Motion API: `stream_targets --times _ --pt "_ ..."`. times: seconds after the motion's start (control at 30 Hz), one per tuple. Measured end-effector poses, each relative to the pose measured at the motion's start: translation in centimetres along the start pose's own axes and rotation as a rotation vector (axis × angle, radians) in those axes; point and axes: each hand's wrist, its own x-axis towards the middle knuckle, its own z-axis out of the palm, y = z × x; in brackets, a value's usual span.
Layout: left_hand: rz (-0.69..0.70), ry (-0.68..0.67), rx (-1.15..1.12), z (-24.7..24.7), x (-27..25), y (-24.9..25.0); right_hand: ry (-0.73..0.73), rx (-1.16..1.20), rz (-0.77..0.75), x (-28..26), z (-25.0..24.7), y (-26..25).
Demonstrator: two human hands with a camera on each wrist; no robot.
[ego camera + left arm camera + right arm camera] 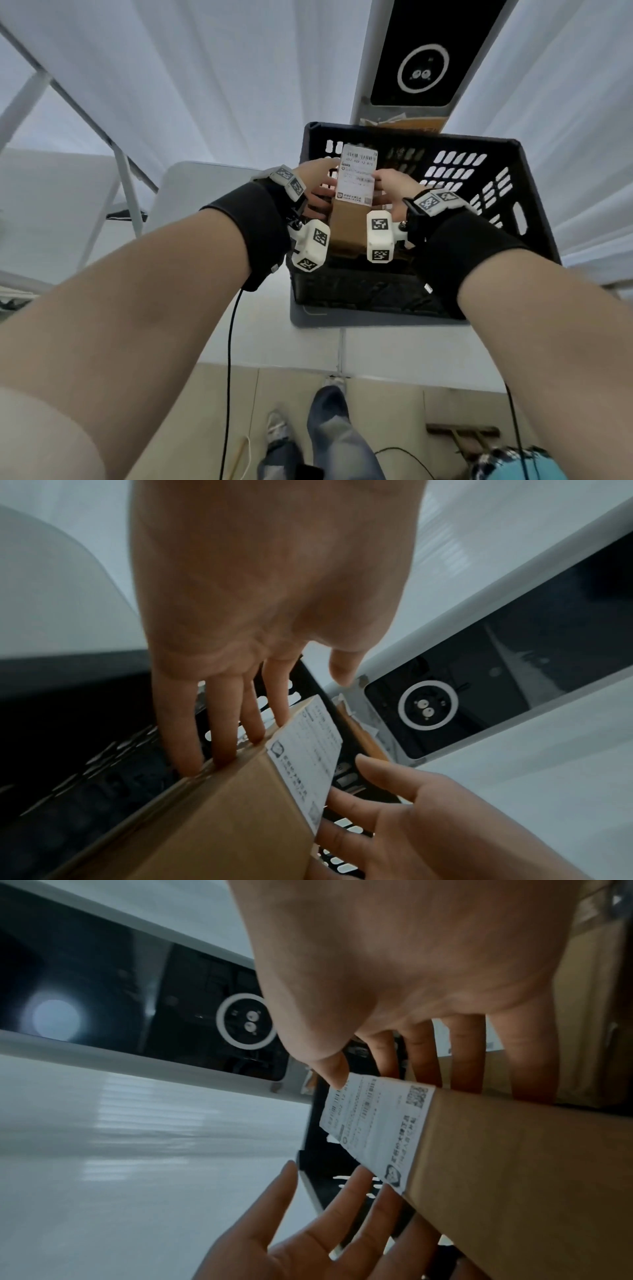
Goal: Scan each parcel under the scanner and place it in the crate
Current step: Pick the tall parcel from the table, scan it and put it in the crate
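Note:
A brown cardboard parcel [349, 219] with a white barcode label [358, 174] on its top face hangs over the near left part of the black slotted crate [513, 164]. My left hand [323, 186] presses straight fingers [226, 723] against its left side, the thumb held off the box. My right hand [383, 188] holds the other side, thumb tip on the label's edge [346, 1093] and fingers [421, 1056] along the far face. The scanner [423, 68], a black panel with a white ring, hangs above the crate's far side.
The crate stands on a grey pad [308, 313] on a white table [239, 335]. Brown parcels [404, 123] lie behind the crate's far rim. A metal frame [126, 181] stands to the left. Cables trail from both wrists to the floor.

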Motion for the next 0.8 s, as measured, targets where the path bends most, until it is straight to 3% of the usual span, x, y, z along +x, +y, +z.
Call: stream_targets --times 0.13,0.27,0.63,0.8 --pt "-0.125 0.010 0.020 1.5 3.6 0.3 -0.066 -0.029 0.061 3.9 -0.1 1.1" --pt "-0.092 0.126 0.059 3.0 5.9 0.9 -0.123 -0.061 0.095 6.2 -0.2 1.1" --pt "-0.205 0.185 -0.068 4.2 10.0 1.7 -0.233 -0.063 0.210 11.0 -1.1 1.2" --pt "-0.197 0.233 0.050 5.4 10.9 1.6 -0.259 -0.057 0.228 11.7 -1.4 1.7"
